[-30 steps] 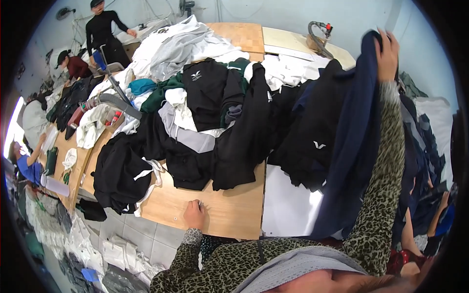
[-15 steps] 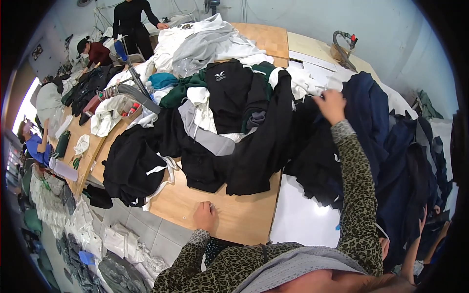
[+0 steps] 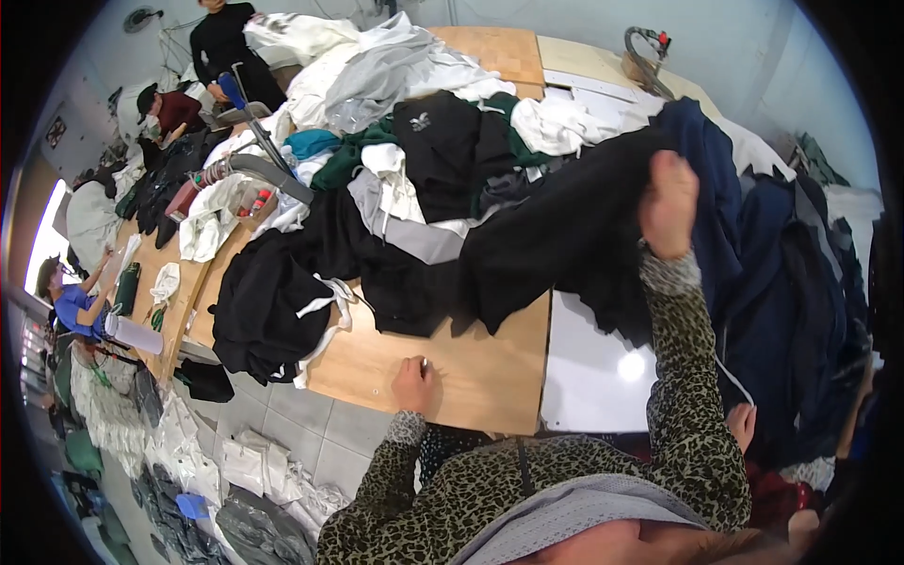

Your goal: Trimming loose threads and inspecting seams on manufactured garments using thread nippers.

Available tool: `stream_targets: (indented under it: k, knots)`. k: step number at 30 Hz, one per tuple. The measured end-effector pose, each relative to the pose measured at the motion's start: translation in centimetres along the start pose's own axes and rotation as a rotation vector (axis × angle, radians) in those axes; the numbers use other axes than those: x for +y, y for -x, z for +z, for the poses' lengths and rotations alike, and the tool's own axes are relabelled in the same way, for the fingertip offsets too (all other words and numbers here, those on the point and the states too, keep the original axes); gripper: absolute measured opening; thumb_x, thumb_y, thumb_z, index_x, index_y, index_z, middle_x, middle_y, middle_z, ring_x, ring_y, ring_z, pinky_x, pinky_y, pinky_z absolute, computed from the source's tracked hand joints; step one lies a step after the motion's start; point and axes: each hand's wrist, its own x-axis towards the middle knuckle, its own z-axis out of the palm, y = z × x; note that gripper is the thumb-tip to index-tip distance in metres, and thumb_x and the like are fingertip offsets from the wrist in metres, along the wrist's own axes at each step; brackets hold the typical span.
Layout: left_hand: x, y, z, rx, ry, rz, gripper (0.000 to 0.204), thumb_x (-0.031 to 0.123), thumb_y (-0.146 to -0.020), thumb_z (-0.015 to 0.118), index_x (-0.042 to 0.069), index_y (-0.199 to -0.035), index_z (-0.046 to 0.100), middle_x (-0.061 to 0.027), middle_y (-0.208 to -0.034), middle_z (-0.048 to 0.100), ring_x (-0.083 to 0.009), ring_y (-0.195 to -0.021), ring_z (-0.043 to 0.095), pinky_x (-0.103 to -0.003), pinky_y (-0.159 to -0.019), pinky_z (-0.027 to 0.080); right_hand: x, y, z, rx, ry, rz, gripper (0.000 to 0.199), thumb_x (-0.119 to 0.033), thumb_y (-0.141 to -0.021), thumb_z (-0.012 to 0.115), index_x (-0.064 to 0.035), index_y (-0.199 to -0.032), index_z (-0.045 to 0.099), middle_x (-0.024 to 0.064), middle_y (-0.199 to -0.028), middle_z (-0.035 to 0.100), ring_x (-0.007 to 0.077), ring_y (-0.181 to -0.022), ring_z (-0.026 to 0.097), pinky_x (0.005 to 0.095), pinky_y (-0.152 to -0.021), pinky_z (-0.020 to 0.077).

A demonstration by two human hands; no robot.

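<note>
Since the earlier frame, the right hand point(image 3: 669, 205) has come down from high at the upper right to right of centre, dragging the black garment point(image 3: 565, 247) with it; its fingers are clamped on the cloth's edge. That garment lies across the wooden table point(image 3: 471, 372), beside the navy clothes point(image 3: 753, 245) at right. At lower centre, the left hand point(image 3: 414, 384) rests on the bare wood, fingers curled together, holding nothing
</note>
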Motion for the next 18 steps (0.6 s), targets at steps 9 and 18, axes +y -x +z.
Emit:
stream_targets:
  k: [9,18]
  knots:
    - [14.4,0.1,-3.8,0.097,0.922,0.110,0.020,-0.003,-0.077,0.065,0.000,-0.096,0.058,-0.0059,-0.090,0.053,-0.0093,-0.067,0.047,-0.020,-0.055,0.038,-8.2,7.4,3.4,-0.127,0.584,-0.028,0.036,-0.015,-0.089,0.059,-0.0019,-0.060,0.042,-0.0041,-0.057,0.035,0.0041,-0.053,0.030,0.0236,-0.047,0.0274]
    - [10.6,1.7,-1.2,-0.081,0.811,-0.209,0.012,0.007,-0.083,0.062,0.000,-0.093,0.062,0.0018,-0.082,0.053,-0.0039,-0.061,0.040,-0.018,-0.055,0.035,7.8,17.3,-13.2,-0.566,0.909,0.198,0.034,-0.019,-0.078,0.066,0.0012,-0.105,0.060,0.0160,-0.108,0.058,0.0298,-0.098,0.058,0.0334,-0.085,0.0457]
